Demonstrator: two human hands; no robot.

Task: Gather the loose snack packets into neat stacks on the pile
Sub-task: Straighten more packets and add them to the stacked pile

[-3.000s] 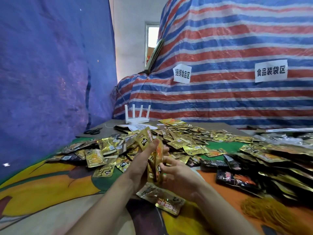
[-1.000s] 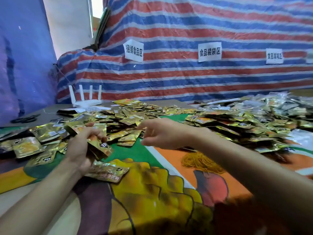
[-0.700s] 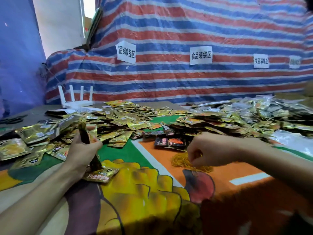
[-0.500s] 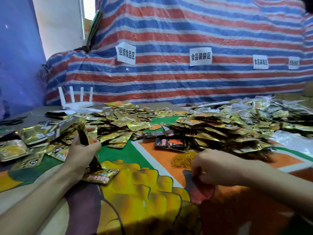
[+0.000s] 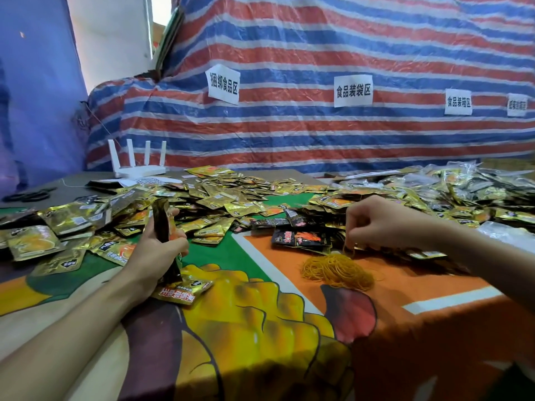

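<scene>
A worker's left hand [image 5: 157, 251] gripped a stack of snack packets [image 5: 161, 224] stood on edge, with fingers and thumb curled round its lower half. The foot of the stack appeared to rest on a single packet [image 5: 183, 291] lying flat just inside the wrist. The right hand [image 5: 382, 224], fingers curled downward, pinched what looked like one rubber band [image 5: 351, 250] at its fingertips, just above a heap of orange rubber bands [image 5: 337, 270]. Whether the band had come clear of the heap could not be told.

Loose packets [image 5: 220, 198] lay scattered beyond the left hand and to its outer side. A deeper pile [image 5: 463, 192] spread beyond the right hand. A few black packets [image 5: 301, 237] sat between the two hands, nearer the right.

The packets looked light and thin, with slick foil faces and stiffer sealed edges. A stack of them seemed likely to fan out or slide apart under a loose hold. The surest grip appeared to be a squeeze across the flat faces near the middle, with the lower edges tapped square on the printed cloth [image 5: 260, 328]. That would leave one end free for a band to pass over.

Most were small, flat pouches in creased, glinting gold with orange print and dark labels. The held stack showed mainly its dark edge. A white router [image 5: 136, 166] stood well beyond the left hand, before a striped tarpaulin [image 5: 318, 134] hung with paper signs.
</scene>
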